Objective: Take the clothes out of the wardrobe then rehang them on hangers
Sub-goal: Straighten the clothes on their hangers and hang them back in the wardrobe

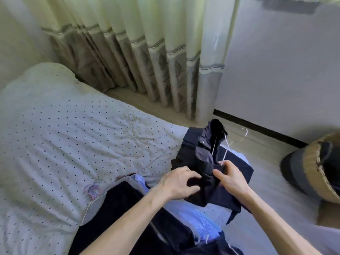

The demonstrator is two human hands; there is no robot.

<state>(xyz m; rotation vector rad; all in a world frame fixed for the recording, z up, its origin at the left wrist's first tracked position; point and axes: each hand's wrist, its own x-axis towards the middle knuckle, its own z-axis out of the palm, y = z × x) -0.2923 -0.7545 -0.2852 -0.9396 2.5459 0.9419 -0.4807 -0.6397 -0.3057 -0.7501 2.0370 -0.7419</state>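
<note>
A dark navy garment (206, 150) is bunched above the bed's near right corner, with a thin metal wire hanger (237, 138) threaded into it; the hook pokes out to the right. My left hand (178, 183) grips a fold of the dark cloth from the left. On the garment's right side, my right hand (230, 175) pinches the fabric where the hanger wire enters it. More clothes, dark ones and a light blue one (193, 216), lie in a pile under my forearms.
The bed (64, 135) with a dotted white cover fills the left. Pleated curtains (138, 52) hang behind it. A woven basket (316, 168) holding dark cloth stands on the floor at the right. Coloured hair ties (93, 190) lie on the bed.
</note>
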